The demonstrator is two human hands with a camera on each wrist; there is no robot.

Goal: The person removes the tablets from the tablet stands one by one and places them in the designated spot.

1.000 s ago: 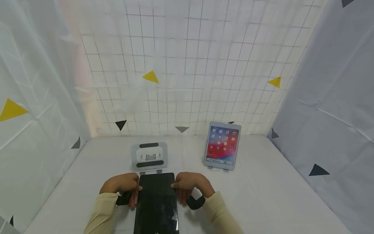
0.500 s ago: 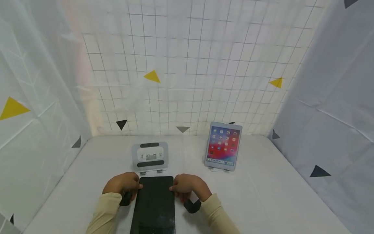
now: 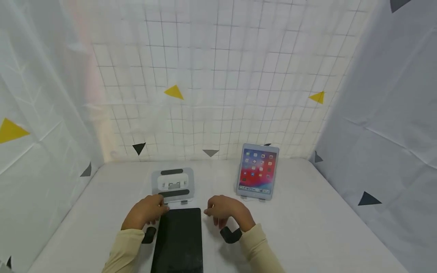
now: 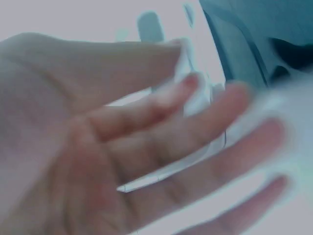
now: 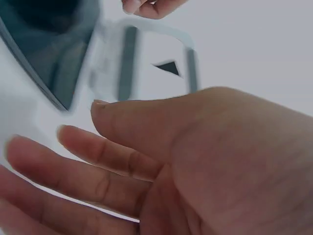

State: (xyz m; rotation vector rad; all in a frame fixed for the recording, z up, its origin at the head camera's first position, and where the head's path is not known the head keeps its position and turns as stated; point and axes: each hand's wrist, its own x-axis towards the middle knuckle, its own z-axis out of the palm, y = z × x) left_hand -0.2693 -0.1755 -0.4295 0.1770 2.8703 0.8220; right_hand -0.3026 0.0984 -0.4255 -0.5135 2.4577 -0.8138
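Note:
A black-screened tablet (image 3: 179,239) lies in front of the person, its near end cut off by the bottom of the head view. My left hand (image 3: 146,210) is at its far left corner; in the left wrist view the fingers (image 4: 195,132) are loosely extended and blurred, holding nothing. Whether the thumb tip touches the corner I cannot tell. My right hand (image 3: 230,210) hovers just right of the tablet, apart from it, with thumb and fingers (image 5: 73,171) relaxed. Beyond the tablet is a silver tablet stand (image 3: 173,184) with dark pads and two small lower hooks.
At the back right, a white-framed tablet (image 3: 258,170) with a lit home screen leans on another stand. A white cloth covers the table (image 3: 307,227). White sheeting with a grid (image 3: 225,94) hangs behind, and plain sheets close both sides.
Both hands gripped the tablet's sides and slid it slightly toward the person. The right hand has since let go and moved right; the left has loosened and shifted slightly forward toward the stand.

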